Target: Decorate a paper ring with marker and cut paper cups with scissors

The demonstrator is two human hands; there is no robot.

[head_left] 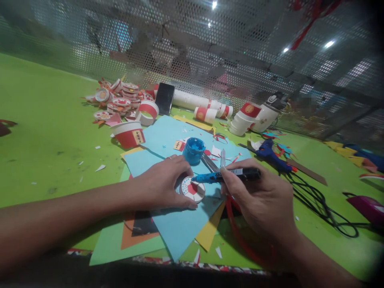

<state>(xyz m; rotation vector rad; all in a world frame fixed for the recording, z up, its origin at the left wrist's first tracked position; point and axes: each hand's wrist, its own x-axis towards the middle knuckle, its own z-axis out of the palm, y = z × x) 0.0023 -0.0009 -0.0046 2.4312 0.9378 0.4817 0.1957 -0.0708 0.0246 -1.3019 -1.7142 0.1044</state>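
My left hand (163, 182) grips a small round white disc (196, 193) with a red centre and blue dots, its thumb and fingers around the disc's left side. Between the fingers of my right hand (258, 192) is a black marker-like pen (240, 174), its blue-smeared tip pointing left and meeting or nearly meeting the disc's top edge. A pale blade-like strip (223, 159) stands up beside my right fingertips; its lower end is hidden. Just behind the disc is an open blue paint jar (194, 151). Light blue paper (175, 228) lies under both hands.
Behind on the left are a pile of paper discs (121, 102) and a red-white cup (128, 134). A black phone (165, 99) leans against a white tube (192, 99). To the right lie a blue glue gun (271, 155), black cable (318, 204) and purple object (367, 208).
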